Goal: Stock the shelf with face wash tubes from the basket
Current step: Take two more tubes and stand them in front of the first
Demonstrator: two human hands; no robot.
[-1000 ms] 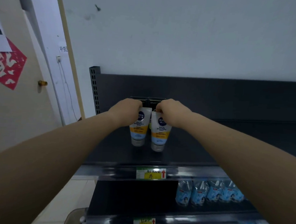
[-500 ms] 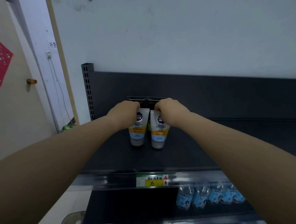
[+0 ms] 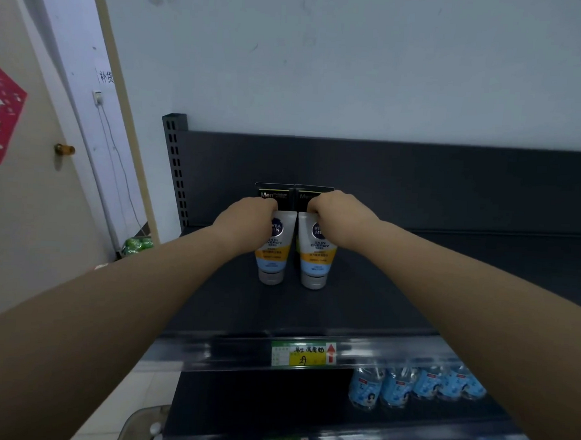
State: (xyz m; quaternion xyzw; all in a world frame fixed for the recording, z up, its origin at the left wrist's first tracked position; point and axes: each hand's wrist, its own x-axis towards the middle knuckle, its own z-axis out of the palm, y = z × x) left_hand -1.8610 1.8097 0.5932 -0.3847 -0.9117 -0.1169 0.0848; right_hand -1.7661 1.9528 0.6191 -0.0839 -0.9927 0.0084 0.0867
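Note:
Two white, orange and blue face wash tubes stand cap-down, side by side, on the dark top shelf (image 3: pixel 446 295). My left hand (image 3: pixel 245 222) grips the top of the left tube (image 3: pixel 273 256). My right hand (image 3: pixel 339 219) grips the top of the right tube (image 3: pixel 315 261). Right behind them stand two black tubes, the left one (image 3: pixel 273 193) and the right one (image 3: pixel 305 195), partly hidden by my hands. A corner of the basket (image 3: pixel 143 424) shows at the bottom edge.
The shelf's back panel and a slotted upright (image 3: pixel 175 166) close the left rear corner. A price label (image 3: pixel 304 354) sits on the front rail. Several blue water bottles (image 3: pixel 408 387) stand on the shelf below. A door with a knob (image 3: pixel 64 149) is at left.
Both hands stay gripping the two tube tops at the same spot on the shelf. The camera view has shifted a little; the tubes have not visibly moved.

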